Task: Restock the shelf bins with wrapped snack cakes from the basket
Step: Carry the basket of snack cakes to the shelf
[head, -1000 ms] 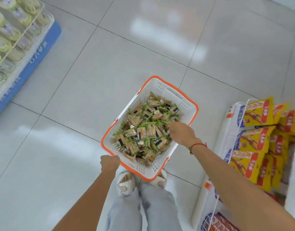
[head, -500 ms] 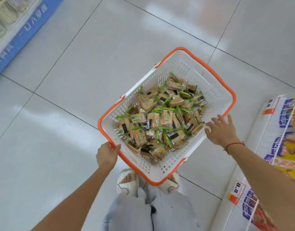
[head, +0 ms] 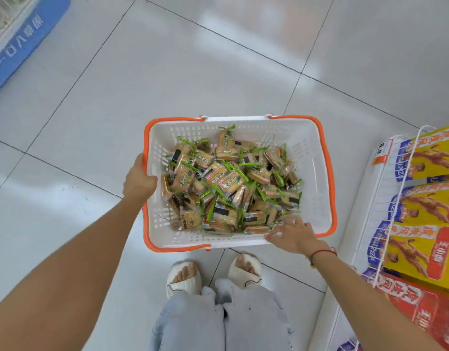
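A white basket with an orange rim [head: 330, 173] sits square in front of me above the tiled floor. It holds a heap of wrapped snack cakes [head: 228, 183], tan with green wrapper ends. My left hand [head: 139, 179] grips the basket's left rim, thumb inside the wall. My right hand [head: 292, 234] rests with spread fingers on the near right corner of the basket, its fingertips touching the cakes there.
A white wire shelf [head: 385, 216] with yellow and red snack bags [head: 426, 249] stands at the right edge. A blue-based shelf [head: 23, 44] is at the far left. My feet in white slippers [head: 184, 277] stand just behind the basket.
The basket has turned from diagonal to square in front of me. My right hand moved from the basket's right side down to its near right corner. My left hand still grips the rim.
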Available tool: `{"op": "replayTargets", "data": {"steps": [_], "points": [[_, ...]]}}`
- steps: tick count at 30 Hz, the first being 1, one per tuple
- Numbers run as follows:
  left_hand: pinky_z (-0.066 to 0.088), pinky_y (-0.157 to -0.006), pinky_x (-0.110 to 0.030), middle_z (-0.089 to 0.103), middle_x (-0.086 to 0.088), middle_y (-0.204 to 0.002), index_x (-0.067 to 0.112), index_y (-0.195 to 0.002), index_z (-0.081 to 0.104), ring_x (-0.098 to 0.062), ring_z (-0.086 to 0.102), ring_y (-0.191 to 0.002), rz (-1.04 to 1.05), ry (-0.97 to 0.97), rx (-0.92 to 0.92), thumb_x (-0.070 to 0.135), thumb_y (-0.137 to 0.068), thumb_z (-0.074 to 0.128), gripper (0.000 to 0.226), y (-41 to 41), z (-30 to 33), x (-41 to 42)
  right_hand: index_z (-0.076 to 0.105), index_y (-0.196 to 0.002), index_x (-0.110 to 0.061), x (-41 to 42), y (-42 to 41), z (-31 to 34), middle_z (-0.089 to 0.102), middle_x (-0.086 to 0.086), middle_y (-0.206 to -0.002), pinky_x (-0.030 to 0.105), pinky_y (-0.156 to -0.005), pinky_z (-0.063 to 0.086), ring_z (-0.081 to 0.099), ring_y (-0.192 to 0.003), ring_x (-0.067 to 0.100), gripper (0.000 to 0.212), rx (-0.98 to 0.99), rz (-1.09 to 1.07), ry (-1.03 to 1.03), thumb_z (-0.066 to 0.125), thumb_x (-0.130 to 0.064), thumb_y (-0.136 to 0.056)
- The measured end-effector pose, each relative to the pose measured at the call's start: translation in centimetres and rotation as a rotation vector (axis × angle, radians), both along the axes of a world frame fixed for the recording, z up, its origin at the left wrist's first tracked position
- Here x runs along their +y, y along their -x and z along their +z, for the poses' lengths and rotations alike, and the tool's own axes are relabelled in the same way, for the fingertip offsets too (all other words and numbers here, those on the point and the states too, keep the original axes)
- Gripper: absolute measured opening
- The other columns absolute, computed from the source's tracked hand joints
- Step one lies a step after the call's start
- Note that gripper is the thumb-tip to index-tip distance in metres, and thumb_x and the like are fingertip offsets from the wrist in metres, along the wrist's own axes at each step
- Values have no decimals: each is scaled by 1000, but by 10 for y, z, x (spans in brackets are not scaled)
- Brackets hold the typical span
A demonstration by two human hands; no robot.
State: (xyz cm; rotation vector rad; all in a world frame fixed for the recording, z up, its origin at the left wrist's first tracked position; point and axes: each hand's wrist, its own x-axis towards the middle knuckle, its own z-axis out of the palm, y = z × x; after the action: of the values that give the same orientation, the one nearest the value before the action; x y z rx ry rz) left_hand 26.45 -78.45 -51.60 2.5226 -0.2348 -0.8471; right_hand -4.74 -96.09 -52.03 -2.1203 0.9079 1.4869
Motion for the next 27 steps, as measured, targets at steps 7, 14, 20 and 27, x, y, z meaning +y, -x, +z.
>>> {"op": "replayTargets", "data": {"steps": [7, 14, 20, 27], "points": [[45, -86, -46, 54, -10, -124, 20, -140, 37, -33, 60, -104, 76, 12, -303, 21, -96, 46, 45, 33, 26, -13, 53, -128, -9, -42, 18, 35, 53, 16, -122, 43, -86, 43, 49, -110, 37, 42, -704, -548, 723, 61, -16, -88], [56, -79, -39, 70, 7, -82, 19, -110, 61, -20, 70, -79, 298, 376, -130, 28, -93, 52, 21, 55, 49, -17, 28, -139, 0, -81, 12, 30, 39, 22, -139, 48, -102, 40, 44, -124, 41, 64, -470, -1218, 380, 62, -18, -88], [58, -68, -24, 70, -11, -105, 6, -113, 60, -19, 69, -88, 173, 387, 666, 19, -97, 53, 21, 81, 101, -44, 56, -118, -2, -48, -18, 101, 66, 17, -93, 46, -77, 51, 60, -79, 34, 38, -727, -1126, 355, 44, -32, -99], [48, -92, -34, 63, -7, -118, 12, -104, 57, -20, 59, -112, -115, 155, 976, 0, -89, 58, 19, 119, 114, -93, 51, -133, -2, -18, -95, 121, 61, 16, -122, 46, -108, 36, 56, -113, 34, 52, -548, -1104, -314, 43, -41, -99]]}}
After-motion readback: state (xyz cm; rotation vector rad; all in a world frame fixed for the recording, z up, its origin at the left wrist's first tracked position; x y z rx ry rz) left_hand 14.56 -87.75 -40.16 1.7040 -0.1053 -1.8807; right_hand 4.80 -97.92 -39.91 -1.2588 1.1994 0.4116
